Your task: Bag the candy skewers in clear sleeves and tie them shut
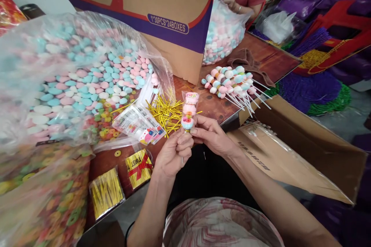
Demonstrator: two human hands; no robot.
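Note:
In front of me, my left hand [175, 147] is closed around the stick of a marshmallow skewer [189, 110]. The skewer stands nearly upright in a clear printed wrapper, with pink and blue marshmallows and an orange-red gummy ring showing. My right hand [211, 133] pinches at the wrapper's neck, where a bit of gold twist tie [187, 130] shows; the fingertips hide most of it. Just behind the hands lies a loose pile of gold twist ties [164, 111]. Left of that pile rests a stack of printed clear wrappers [139, 125].
A big bag of marshmallows [95, 81] and a bag of gummy rings [58, 197] fill the left. Twist-tie packs [106, 192] lie near the edge. Marshmallow skewers [232, 81] are piled right, by an open carton [313, 150]. Behind a tall box [139, 15], another person's hand [232, 4] holds sticks.

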